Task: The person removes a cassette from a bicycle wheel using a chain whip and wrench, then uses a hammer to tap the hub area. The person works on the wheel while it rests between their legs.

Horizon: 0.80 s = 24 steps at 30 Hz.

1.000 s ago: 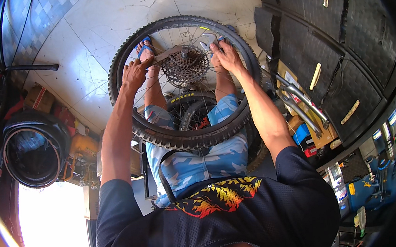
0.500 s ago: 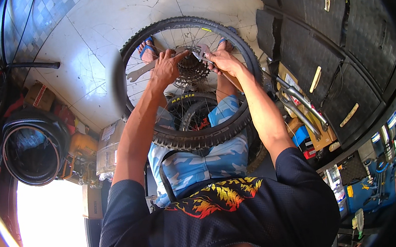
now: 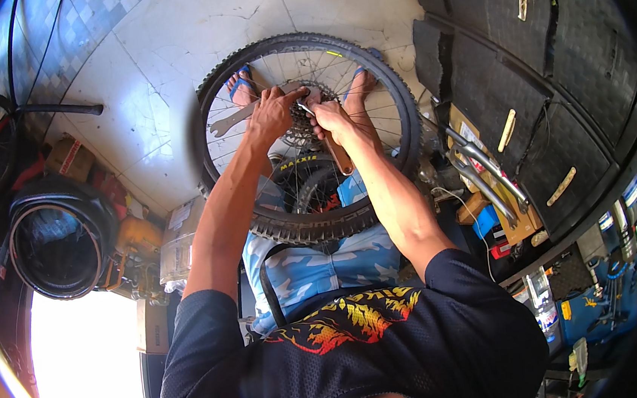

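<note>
A bicycle wheel with a knobby black tyre [image 3: 406, 108] lies tilted across my lap, its sprocket cassette [image 3: 298, 135] facing up. My left hand [image 3: 271, 117] is closed around a flat grey open-ended spanner [image 3: 230, 123], whose forked end points left over the spokes. Its index finger stretches to the hub. My right hand [image 3: 332, 120] grips an adjustable wrench with a brownish handle [image 3: 341, 157] pointing back toward me. That wrench's head is at the hub, next to my left fingertips. My hands partly hide the hub and the jaws.
A second tyre [image 3: 286, 173] sits beneath the wheel, between my legs. To the right are a suspension fork [image 3: 474, 156], cardboard and black panels [image 3: 519, 68]. Tyres and rims [image 3: 54, 252] are stacked at the left beside boxes [image 3: 181, 234]. A tool board [image 3: 608, 302] is at the lower right.
My right hand has swung left and toward me, turning the adjustable wrench so its handle points nearer my body. My left hand stays almost in place with the spanner.
</note>
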Each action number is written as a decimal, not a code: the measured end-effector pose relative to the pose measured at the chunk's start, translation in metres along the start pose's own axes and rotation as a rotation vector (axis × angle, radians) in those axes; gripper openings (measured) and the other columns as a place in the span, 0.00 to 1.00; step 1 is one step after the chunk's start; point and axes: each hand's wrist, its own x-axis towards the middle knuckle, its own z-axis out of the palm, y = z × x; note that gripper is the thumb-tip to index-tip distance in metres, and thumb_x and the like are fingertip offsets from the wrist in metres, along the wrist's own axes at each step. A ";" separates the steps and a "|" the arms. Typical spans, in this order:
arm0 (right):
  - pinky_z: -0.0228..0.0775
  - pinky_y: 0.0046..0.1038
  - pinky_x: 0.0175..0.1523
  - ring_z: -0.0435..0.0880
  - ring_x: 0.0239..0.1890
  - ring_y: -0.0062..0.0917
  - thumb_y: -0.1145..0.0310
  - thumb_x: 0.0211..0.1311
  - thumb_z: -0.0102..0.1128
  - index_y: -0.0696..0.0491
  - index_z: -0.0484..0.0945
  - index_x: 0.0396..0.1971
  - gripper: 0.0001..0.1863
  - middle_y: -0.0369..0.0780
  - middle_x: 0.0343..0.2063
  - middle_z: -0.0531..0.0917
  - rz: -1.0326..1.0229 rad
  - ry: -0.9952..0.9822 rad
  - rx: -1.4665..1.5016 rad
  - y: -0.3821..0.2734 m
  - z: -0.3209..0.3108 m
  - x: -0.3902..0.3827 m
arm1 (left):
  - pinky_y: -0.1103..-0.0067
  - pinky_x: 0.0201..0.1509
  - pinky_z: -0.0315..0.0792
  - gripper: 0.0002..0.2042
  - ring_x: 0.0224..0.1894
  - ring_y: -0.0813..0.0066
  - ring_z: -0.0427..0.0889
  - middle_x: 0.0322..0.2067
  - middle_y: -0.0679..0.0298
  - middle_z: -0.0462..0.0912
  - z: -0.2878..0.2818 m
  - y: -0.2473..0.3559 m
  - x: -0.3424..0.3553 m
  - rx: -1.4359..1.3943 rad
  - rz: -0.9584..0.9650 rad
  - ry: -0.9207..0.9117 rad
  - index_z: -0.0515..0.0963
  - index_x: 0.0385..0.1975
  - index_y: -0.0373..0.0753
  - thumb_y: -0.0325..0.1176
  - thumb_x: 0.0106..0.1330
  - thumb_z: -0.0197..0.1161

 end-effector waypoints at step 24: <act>0.75 0.30 0.21 0.84 0.20 0.25 0.51 0.67 0.64 0.60 0.76 0.34 0.23 0.44 0.24 0.84 -0.119 0.061 -0.541 -0.025 -0.003 -0.029 | 0.64 0.63 0.70 0.33 0.54 0.52 0.74 0.47 0.52 0.78 -0.001 0.002 -0.001 -0.040 -0.005 -0.001 0.75 0.67 0.62 0.24 0.59 0.59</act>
